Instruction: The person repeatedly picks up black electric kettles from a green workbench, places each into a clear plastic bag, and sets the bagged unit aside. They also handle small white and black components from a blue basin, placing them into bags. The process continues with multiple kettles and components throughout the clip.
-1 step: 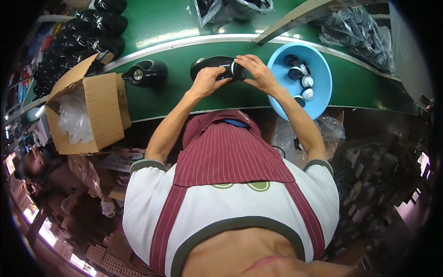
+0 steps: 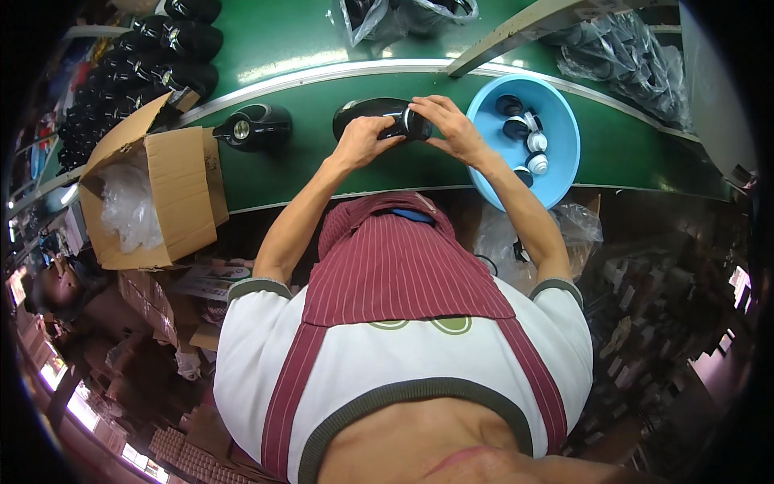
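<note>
A glossy black jug (image 2: pixel 351 114) lies on its side on the green worktop (image 2: pixel 314 173), its top end toward the right. My left hand (image 2: pixel 364 142) is closed around the jug near that end. My right hand (image 2: pixel 456 131) grips a black lid with a pale band (image 2: pixel 413 123) at the jug's end, fingers over the far side and thumb on the near side. The lid sits at the opening; how firmly it is seated I cannot tell. Further left, a second black jug (image 2: pixel 270 127) rests on the worktop, with a round metallic-looking spot showing.
A light-blue basin (image 2: pixel 571 121) at my right holds several black and white lids (image 2: pixel 536 143). An opened cardboard box (image 2: pixel 184 194) with clear plastic stands left. Many black jugs (image 2: pixel 189 40) crowd the far left. A metal bar (image 2: pixel 516 36) and plastic-wrapped parts (image 2: pixel 625 60) lie beyond the basin.
</note>
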Motion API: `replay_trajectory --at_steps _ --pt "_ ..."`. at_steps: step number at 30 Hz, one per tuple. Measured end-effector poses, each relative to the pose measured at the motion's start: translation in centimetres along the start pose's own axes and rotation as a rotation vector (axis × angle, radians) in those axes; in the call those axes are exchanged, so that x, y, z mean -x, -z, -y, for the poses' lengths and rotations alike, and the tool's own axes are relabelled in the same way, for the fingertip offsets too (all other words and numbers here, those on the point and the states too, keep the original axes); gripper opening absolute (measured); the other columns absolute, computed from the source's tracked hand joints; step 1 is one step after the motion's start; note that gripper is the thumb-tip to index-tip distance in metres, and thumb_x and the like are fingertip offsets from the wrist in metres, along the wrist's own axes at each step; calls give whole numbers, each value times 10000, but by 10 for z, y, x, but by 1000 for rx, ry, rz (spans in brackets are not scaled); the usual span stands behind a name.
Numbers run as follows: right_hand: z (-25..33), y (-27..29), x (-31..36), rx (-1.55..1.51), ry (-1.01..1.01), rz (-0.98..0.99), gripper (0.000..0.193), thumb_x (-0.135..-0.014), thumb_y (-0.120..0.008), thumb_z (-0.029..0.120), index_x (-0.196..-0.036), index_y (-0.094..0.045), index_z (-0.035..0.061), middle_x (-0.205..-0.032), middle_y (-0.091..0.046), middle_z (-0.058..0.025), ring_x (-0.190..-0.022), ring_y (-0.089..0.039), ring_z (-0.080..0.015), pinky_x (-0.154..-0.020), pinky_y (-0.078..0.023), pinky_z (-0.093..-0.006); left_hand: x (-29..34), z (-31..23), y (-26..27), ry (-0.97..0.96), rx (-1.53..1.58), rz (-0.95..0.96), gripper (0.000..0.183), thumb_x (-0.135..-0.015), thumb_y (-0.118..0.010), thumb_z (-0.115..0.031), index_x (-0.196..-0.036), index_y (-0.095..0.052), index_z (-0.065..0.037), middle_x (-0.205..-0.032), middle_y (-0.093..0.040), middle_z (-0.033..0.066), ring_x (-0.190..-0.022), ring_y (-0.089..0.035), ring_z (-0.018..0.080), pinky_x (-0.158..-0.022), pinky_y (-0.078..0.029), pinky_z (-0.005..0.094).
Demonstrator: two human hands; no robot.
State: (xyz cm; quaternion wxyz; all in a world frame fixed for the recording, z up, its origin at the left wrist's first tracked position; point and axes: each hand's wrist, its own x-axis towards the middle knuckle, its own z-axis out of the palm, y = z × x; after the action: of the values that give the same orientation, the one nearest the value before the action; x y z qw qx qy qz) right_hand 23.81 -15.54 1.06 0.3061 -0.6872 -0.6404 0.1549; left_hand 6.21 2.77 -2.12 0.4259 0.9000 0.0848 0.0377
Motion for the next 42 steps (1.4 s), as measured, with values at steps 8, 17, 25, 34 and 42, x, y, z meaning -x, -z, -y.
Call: replay_trajectory --at_steps 8,17,25,34,42 --pt "4 -11 3 335 389 98 515 -833 -618 24 -1345 -582 67 -1457 -541 -99 -1321 -522 -315 -1062 -519 -372 -12 15 31 -87 54 257 313 -883 -757 -307 -915 -646 -16 -794 -625 219 -697 -564 392 -666 -464 436" --pt "19 -52 23 -838 -1372 48 1057 -875 -442 828 -1000 -632 -205 -859 -718 -272 -624 -724 -267 -474 -581 -317 -1 5 -3 -174 -201 268 322 -867 -734 -381 -939 -674 -74 -826 -687 182 -805 -672 396 -706 -533 481" --pt "49 -73 42 -507 -1275 9 903 -949 -352 746 -1393 -440 -35 -1165 -650 -330 -1015 -672 -429 -812 -550 -474 24 6 -21 -224 -218 204 294 -865 -728 -360 -892 -622 -88 -821 -669 118 -796 -680 348 -697 -541 459" --pt "40 -149 69 160 -1027 -201 596 -1071 -309 490 -1225 -544 -36 -1109 -632 -318 -968 -642 -489 -831 -504 -553 50 -7 -60 -183 -217 47 109 -815 -664 -224 -783 -692 -124 -777 -712 104 -705 -720 298 -586 -565 424" --pt "57 -127 41 -1307 -1515 -366 661 -1006 -350 648 -1179 -603 63 -972 -649 -106 -873 -661 -307 -805 -592 -513 88 17 -111 -290 -365 -196 101 -865 -595 -184 -854 -604 -84 -801 -642 68 -730 -697 220 -585 -554 352"
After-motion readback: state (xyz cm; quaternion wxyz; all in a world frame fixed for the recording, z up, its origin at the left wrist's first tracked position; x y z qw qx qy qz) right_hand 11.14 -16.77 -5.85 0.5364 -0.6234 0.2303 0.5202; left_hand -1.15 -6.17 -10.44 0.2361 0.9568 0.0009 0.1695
